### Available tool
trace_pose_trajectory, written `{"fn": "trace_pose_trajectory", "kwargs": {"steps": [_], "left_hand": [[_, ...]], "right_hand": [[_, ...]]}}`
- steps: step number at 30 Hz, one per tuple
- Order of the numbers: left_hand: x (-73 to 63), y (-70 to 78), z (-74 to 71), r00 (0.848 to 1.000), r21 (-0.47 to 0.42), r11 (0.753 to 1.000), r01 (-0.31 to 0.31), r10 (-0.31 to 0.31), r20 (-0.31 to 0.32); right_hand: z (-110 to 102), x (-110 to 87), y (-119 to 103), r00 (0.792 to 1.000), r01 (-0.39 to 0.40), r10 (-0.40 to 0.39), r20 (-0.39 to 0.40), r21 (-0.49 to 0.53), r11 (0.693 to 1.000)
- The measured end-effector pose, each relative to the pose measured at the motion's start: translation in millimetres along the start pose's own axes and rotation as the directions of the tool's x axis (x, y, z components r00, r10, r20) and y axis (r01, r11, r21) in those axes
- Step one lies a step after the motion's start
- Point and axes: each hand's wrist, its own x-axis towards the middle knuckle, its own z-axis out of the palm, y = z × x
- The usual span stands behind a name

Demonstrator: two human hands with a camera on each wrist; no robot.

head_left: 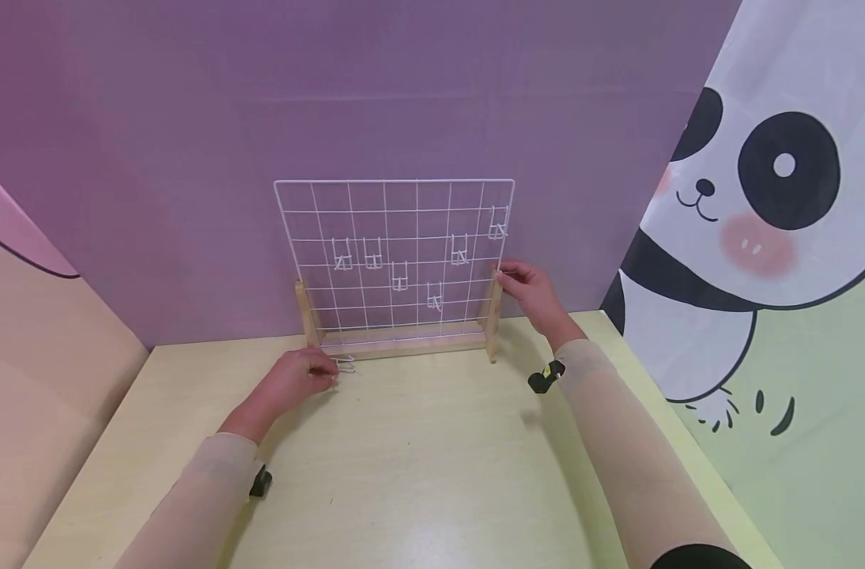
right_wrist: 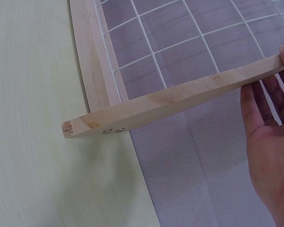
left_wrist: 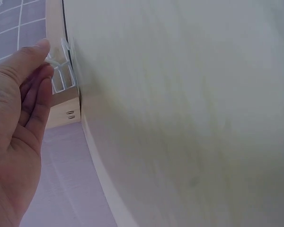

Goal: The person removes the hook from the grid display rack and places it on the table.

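A white wire grid panel [head_left: 393, 181] stands upright in a wooden base [head_left: 411, 346] at the back of the table. Several small white wire hooks, one of them this hook [head_left: 459, 256], hang on its bars. My left hand [head_left: 300, 378] pinches a loose white wire hook [left_wrist: 62, 78] between thumb and fingers, low at the base's front left corner. On the other side, my right hand [head_left: 535, 299] grips the upper end of the right wooden upright [right_wrist: 180, 97]. In the right wrist view the thumb is on its near face and the fingers lie behind it.
The pale wooden table [head_left: 404, 458] reaches back to a purple backdrop [head_left: 390, 95]. The left wooden upright [head_left: 307, 312] rises just behind my left hand. A panda picture [head_left: 788, 253] covers the wall at the right.
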Motion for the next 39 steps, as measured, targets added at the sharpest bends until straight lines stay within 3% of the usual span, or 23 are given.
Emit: {"fn": "trace_pose_trajectory", "kwargs": {"steps": [20,30,39], "left_hand": [[0.6,1.1,2.7,0.996,0.104,0.993,-0.058,0.051,0.068],[2.0,1.9,-1.8,0.994,0.103,0.994,-0.031,0.020,0.106],[2.2,5.0,-4.0,0.996,0.080,0.997,-0.013,0.006,0.094]], "right_hand": [[0.6,-1.6,1.0,1.000,-0.002,0.002,-0.001,0.023,1.000],[2.0,-0.8,2.5,1.000,0.000,0.000,-0.001,0.011,1.000],[1.2,0.2,1.4,1.000,-0.002,0.002,0.000,0.004,1.000]]}}
